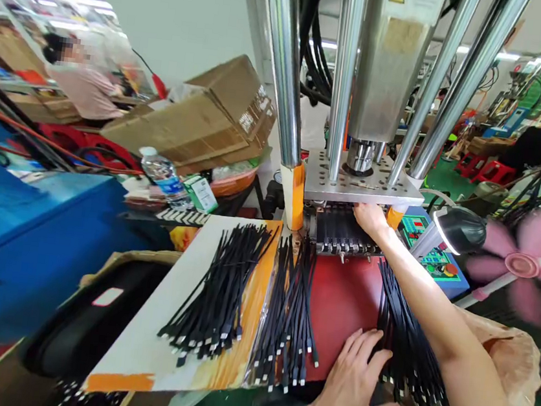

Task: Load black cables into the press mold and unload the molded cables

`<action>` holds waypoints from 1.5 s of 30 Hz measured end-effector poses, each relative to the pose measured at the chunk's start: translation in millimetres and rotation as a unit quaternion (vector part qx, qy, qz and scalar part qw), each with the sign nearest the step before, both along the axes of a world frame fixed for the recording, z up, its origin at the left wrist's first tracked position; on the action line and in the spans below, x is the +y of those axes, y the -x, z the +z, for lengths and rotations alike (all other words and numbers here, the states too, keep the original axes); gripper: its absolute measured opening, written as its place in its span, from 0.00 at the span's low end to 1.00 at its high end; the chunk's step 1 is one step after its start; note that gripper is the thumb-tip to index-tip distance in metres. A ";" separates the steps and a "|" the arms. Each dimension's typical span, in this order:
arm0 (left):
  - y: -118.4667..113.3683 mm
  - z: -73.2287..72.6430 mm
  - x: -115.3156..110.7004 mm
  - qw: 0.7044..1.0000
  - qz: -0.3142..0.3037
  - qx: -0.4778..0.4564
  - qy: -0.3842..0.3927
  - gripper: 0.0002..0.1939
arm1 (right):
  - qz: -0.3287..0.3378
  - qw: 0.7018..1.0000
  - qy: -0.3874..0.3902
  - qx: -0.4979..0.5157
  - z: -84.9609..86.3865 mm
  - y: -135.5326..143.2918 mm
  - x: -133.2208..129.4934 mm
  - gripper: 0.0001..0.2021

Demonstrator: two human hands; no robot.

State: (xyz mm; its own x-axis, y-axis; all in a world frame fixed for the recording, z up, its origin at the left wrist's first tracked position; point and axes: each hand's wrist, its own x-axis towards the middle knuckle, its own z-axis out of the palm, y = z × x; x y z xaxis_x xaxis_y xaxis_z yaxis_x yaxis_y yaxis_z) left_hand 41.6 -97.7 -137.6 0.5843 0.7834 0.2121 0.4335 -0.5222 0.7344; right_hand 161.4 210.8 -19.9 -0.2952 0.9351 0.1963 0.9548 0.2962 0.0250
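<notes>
Below the upper plate (362,191) of a press, my right hand (373,221) reaches into the lower mould (344,245). Its fingers are bent together at a row of flat black cables (339,227); what they pinch is hidden. My left hand (352,382) is over the front of the red work surface (342,302), fingers apart and holding nothing. Beside it, partly under my right forearm, lies a bundle of black cables (411,343) with pale connector ends. Two more bundles of cables, a middle one (287,316) and a left one (221,289), lie left of the red surface.
Steel columns (286,68) frame the press. A control panel (434,248), a lamp (460,231) and a pink fan (522,264) stand to the right. A white board (154,320) carries the left cables. Cardboard boxes (212,118) and a water bottle (161,174) are behind it. Two people sit farther off.
</notes>
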 end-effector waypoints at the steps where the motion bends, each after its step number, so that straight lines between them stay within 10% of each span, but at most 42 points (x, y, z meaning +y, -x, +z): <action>1: 2.4 3.3 -2.1 1.000 0.002 -0.013 0.018 0.39 | -0.003 1.000 -0.004 -0.006 -2.1 -1.3 3.2 0.19; 13: 44.1 24.8 -35.5 0.991 -0.023 -0.124 0.041 0.35 | 0.019 0.999 -0.049 0.009 7.6 -0.2 -6.6 0.16; 18: 89.6 53.3 -50.4 0.978 0.126 -0.167 -0.024 0.30 | 0.016 0.989 -0.126 0.073 20.6 -28.4 -100.4 0.16; 23: 129.1 106.2 -15.2 0.940 0.283 -0.166 -0.090 0.33 | 0.110 0.937 -0.208 0.258 79.1 -68.2 -216.8 0.08; 27: 100.5 99.1 19.3 0.959 0.119 -0.244 0.085 0.43 | 0.149 0.953 -0.048 0.260 107.5 -69.2 -271.1 0.05; 31: 29.4 62.0 -4.7 0.811 -0.176 -0.405 0.383 0.48 | 0.133 0.952 0.054 0.269 86.5 -62.9 -301.9 0.06; 35: -17.5 42.2 -47.1 0.680 -0.210 -0.481 0.511 0.42 | 0.083 0.948 0.107 0.288 58.7 -61.6 -319.6 0.07; 40: -20.9 40.3 -58.8 0.723 -0.113 -0.392 0.558 0.26 | 0.041 0.948 0.074 0.306 29.6 -88.3 -307.1 0.07; 45: -3.3 42.8 -50.0 0.768 -0.130 -0.315 0.543 0.27 | -0.330 0.878 -0.199 0.284 -18.9 -195.0 -307.5 0.16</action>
